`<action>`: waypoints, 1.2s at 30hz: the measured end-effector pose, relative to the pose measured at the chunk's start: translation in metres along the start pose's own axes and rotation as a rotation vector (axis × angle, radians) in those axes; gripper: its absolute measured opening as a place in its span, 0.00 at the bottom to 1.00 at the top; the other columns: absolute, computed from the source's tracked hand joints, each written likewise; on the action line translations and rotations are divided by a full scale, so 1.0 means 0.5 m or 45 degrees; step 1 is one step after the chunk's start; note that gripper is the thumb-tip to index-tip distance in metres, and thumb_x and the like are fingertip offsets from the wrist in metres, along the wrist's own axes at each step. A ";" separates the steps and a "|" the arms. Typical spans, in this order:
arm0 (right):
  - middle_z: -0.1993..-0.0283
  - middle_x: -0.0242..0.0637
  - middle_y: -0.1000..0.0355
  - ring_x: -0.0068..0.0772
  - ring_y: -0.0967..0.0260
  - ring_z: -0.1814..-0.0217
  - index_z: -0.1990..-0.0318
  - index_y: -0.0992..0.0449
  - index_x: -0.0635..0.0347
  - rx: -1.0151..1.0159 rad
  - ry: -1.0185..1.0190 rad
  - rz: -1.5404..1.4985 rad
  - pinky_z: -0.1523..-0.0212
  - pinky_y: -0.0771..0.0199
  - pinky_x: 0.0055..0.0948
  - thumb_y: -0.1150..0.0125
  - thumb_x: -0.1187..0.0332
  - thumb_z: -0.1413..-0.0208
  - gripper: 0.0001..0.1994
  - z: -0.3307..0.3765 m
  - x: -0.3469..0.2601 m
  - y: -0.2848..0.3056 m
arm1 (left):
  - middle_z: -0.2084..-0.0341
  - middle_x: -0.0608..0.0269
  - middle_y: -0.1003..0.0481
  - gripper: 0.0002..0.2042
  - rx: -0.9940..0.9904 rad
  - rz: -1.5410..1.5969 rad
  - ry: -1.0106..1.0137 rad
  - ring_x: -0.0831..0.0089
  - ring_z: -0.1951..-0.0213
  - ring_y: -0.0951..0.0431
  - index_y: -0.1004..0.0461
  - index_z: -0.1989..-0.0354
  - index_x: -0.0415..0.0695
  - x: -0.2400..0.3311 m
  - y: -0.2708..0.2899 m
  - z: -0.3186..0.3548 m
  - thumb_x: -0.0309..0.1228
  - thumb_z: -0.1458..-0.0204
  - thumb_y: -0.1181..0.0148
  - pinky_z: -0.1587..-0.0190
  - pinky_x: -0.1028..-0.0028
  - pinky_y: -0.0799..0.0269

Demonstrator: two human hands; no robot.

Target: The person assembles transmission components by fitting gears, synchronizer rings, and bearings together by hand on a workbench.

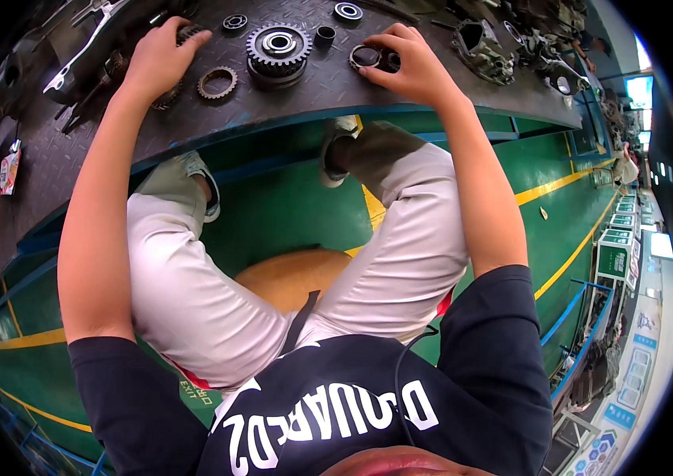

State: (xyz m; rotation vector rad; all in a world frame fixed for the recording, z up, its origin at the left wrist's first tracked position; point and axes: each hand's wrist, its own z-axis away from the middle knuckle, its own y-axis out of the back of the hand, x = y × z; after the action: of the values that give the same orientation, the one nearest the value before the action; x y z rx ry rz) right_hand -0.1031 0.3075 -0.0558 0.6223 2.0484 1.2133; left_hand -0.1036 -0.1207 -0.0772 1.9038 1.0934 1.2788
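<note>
My left hand [163,59] is closed round a dark toothed gear [190,33], partly hidden by the fingers. At the other side, my right hand [409,70] grips a toothed ring [365,57] between thumb and fingers at the table's near edge; a dark part beside it is half covered by the hand. Between the hands stands a stack of gears with a large gear [278,44] and a bearing on top. A brass-coloured toothed ring [217,82] lies flat left of the stack. Right of the stack is a small dark sleeve [325,36].
Two bearings, one left [235,22] and one right [347,11], lie farther back on the dark metal table [289,101]. Metal housings [483,51] crowd its right side, and a shaft [102,83] lies left. A wooden stool [289,274] is under me.
</note>
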 end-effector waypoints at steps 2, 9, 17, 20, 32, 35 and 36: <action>0.46 0.38 0.25 0.45 0.33 0.34 0.43 0.17 0.55 -0.029 0.005 0.141 0.34 0.29 0.38 0.21 0.59 0.47 0.24 -0.007 -0.007 -0.003 | 0.50 0.45 0.23 0.24 0.030 -0.250 -0.274 0.44 0.44 0.25 0.24 0.40 0.46 -0.005 -0.009 0.011 0.46 0.39 0.32 0.41 0.56 0.28; 0.39 0.41 0.27 0.46 0.29 0.36 0.35 0.21 0.48 -0.188 -0.230 0.015 0.36 0.27 0.38 0.21 0.57 0.47 0.30 0.019 0.020 0.018 | 0.47 0.47 0.25 0.24 -0.128 -0.253 -0.282 0.46 0.40 0.28 0.26 0.40 0.50 0.002 -0.002 0.022 0.45 0.41 0.30 0.38 0.55 0.28; 0.45 0.47 0.19 0.47 0.21 0.46 0.40 0.18 0.56 -0.100 -0.128 -0.083 0.45 0.21 0.36 0.23 0.62 0.45 0.25 0.025 0.042 0.027 | 0.49 0.50 0.24 0.21 -0.133 -0.194 -0.317 0.49 0.42 0.26 0.24 0.42 0.49 -0.007 0.002 0.018 0.40 0.42 0.28 0.40 0.58 0.28; 0.46 0.47 0.18 0.47 0.20 0.48 0.41 0.17 0.55 -0.024 -0.159 -0.199 0.46 0.20 0.36 0.23 0.61 0.45 0.24 0.019 0.030 0.018 | 0.51 0.51 0.24 0.21 -0.112 -0.176 -0.341 0.50 0.44 0.25 0.24 0.43 0.48 -0.010 0.002 0.015 0.38 0.43 0.28 0.41 0.59 0.28; 0.46 0.48 0.18 0.46 0.19 0.44 0.41 0.17 0.54 -0.055 -0.010 -0.162 0.41 0.20 0.36 0.21 0.61 0.47 0.25 -0.034 -0.005 -0.021 | 0.50 0.48 0.24 0.22 -0.148 -0.128 -0.353 0.49 0.44 0.24 0.22 0.43 0.49 -0.002 0.007 0.011 0.42 0.43 0.27 0.40 0.57 0.27; 0.44 0.47 0.18 0.46 0.20 0.42 0.39 0.18 0.53 -0.082 -0.059 -0.170 0.40 0.20 0.39 0.21 0.62 0.48 0.26 -0.035 -0.015 -0.020 | 0.49 0.49 0.23 0.21 -0.159 -0.118 -0.340 0.50 0.44 0.23 0.22 0.42 0.48 -0.003 0.014 0.014 0.40 0.43 0.28 0.40 0.59 0.27; 0.44 0.47 0.18 0.46 0.20 0.42 0.39 0.18 0.53 -0.085 -0.053 -0.174 0.40 0.20 0.39 0.21 0.62 0.48 0.26 -0.032 -0.020 -0.017 | 0.48 0.50 0.23 0.21 -0.184 -0.106 -0.323 0.51 0.44 0.22 0.22 0.42 0.47 -0.001 0.015 0.015 0.38 0.42 0.29 0.40 0.61 0.27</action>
State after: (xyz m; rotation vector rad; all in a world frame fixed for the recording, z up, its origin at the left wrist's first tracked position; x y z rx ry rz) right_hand -0.1092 0.2877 -0.0547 0.4641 1.9736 1.1742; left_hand -0.0945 -0.1252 -0.0738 1.8333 0.9136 1.0097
